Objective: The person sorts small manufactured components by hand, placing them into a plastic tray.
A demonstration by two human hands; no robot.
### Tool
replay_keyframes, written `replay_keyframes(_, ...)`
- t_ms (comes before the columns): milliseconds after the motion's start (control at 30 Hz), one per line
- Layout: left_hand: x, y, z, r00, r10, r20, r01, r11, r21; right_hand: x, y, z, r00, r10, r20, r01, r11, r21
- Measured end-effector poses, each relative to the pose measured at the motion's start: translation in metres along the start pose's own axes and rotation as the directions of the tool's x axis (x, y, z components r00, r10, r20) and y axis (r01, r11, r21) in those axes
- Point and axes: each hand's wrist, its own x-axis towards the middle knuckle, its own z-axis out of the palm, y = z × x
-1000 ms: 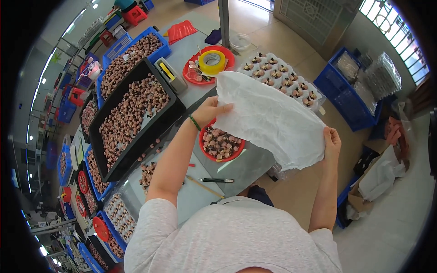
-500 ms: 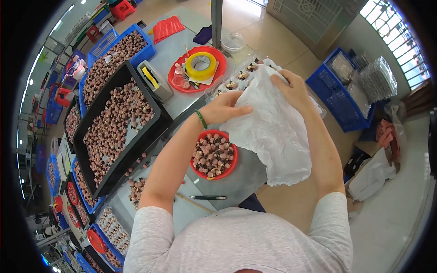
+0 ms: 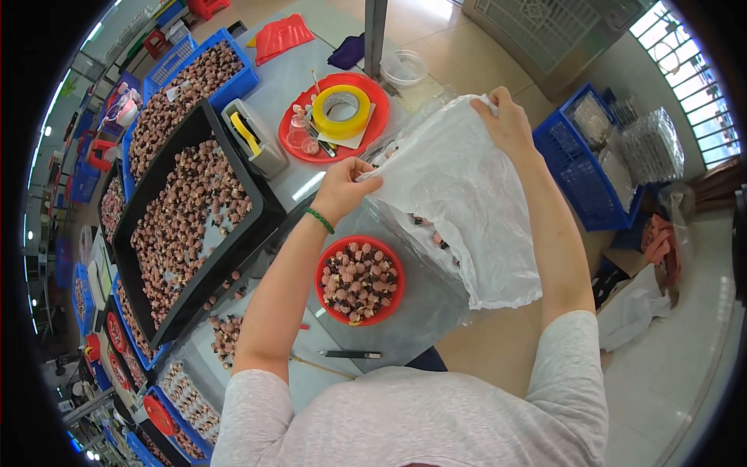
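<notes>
A thin, crinkled white sheet (image 3: 475, 202) is stretched between my hands over a clear plastic tray (image 3: 424, 247). My left hand (image 3: 344, 189) pinches its left corner between thumb and fingers. At the far right corner, my right hand (image 3: 507, 128) grips the sheet too. Small pink and dark figure pieces show in the tray where the sheet leaves a gap; most of the tray is covered. Just in front of the sheet stands a red bowl (image 3: 320, 286) full of small pink and dark brown pieces (image 3: 359, 274).
Left of my left arm lies a large black tray (image 3: 267, 198) of similar pieces. Beyond it are a red plate (image 3: 296, 101) with a yellow tape roll (image 3: 362, 115) and a grey tape dispenser (image 3: 266, 159). A pen-like black tool (image 3: 350, 354) lies near me. Right, a blue crate (image 3: 576, 167) holds clear trays.
The sheet has been spread wider and flatter over the tray. My left hand has shifted left to its corner, and my right hand has moved slightly farther away and right.
</notes>
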Motion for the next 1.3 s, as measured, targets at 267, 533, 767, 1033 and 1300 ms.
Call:
replay_keyframes(267,0.022,0.041,0.057,0.569,0.783,-0.253,-0.265,0.465,0.845,0.008,0.013,0.016,0.889,-0.346,-0.300,0.250,0.915,-0.315)
replay_keyframes(533,0.083,0.014,0.078,0.624,0.676,0.391,-0.658,0.186,0.730,-0.173,-0.033,-0.071,0.785,-0.584,0.207,0.537,0.808,0.244)
replay_keyframes(767,0.081,0.001,0.080,0.721,0.568,0.396,-0.484,0.004,0.875,-0.257,0.009,-0.074,0.739,-0.648,0.184,0.641,0.760,0.107)
replay_keyframes(1033,0.070,0.013,0.083,0.735,0.546,0.402,-0.456,-0.041,0.889,-0.275,0.027,-0.106,0.907,-0.416,0.061,0.411,0.908,0.080)
replay_keyframes(1300,-0.045,0.047,0.189,0.665,0.562,0.492,-0.700,0.239,0.674,-0.197,0.084,-0.091,0.793,0.594,-0.134,-0.581,0.804,0.126)
